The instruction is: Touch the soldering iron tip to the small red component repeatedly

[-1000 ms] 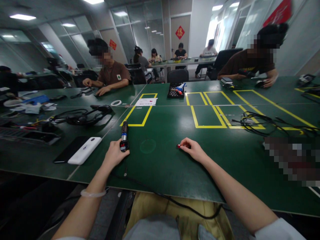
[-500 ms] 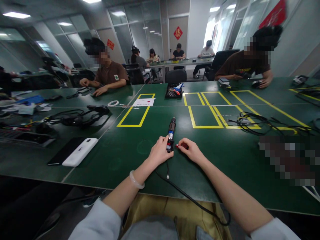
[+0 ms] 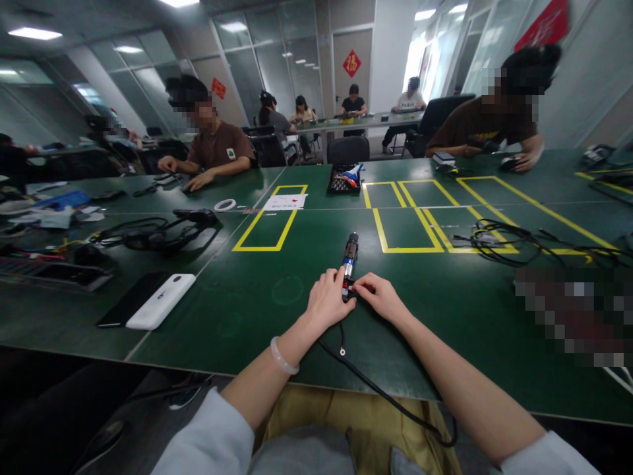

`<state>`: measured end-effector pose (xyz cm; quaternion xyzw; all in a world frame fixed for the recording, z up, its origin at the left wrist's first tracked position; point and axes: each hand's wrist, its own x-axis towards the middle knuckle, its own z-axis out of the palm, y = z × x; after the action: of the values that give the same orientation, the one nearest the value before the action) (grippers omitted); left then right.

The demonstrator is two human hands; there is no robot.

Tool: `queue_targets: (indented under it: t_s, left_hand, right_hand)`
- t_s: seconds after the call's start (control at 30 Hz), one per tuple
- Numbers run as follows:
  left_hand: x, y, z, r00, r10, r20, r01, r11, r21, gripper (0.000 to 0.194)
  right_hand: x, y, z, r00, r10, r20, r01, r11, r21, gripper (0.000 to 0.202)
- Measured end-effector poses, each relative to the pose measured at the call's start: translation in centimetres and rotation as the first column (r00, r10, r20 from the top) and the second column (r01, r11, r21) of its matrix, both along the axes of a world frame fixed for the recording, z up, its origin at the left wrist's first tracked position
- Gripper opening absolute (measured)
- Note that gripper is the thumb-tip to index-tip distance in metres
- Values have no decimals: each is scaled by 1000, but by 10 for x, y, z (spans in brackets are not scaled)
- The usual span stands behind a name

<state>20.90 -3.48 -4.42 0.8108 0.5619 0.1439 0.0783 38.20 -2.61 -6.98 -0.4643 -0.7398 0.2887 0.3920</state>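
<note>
On the green table in front of me lies a slim, corded electric screwdriver [image 3: 351, 249] with its casing partly off, a silver and blue motor section showing. My left hand [image 3: 327, 297] is closed around its near end, steadying it against the tabletop. From the right, my right hand [image 3: 380, 294] pinches a small red part at the tool's side; the fingers mostly hide it. A black cable [image 3: 376, 388] runs from the near end toward my lap, and a short lead ending in a ring terminal [image 3: 342, 352] lies beside it.
Ahead stands a black tray [image 3: 345, 179] holding small tools. Yellow tape outlines and a paper sheet [image 3: 285, 202] mark the table. A white phone-like case [image 3: 161, 302] lies left; coiled cables [image 3: 494, 239] lie right. Two people work across the table.
My right hand has brought the small red part from a short gap up against the screwdriver's side. In the picture, the tool and my left hand have shifted slightly right.
</note>
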Motion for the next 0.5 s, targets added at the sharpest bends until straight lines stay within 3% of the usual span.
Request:
queue_targets:
  t_s: [0.27, 0.5]
  left_hand:
    - [8, 7, 1, 996, 85, -35, -83, 995, 59, 67]
    - [-19, 4, 2, 991, 59, -121, -46, 993, 112, 69]
  right_hand:
    - [3, -1, 0, 994, 1, -107, -8, 998, -70, 16]
    - [3, -1, -4, 991, 52, -126, -62, 995, -79, 18]
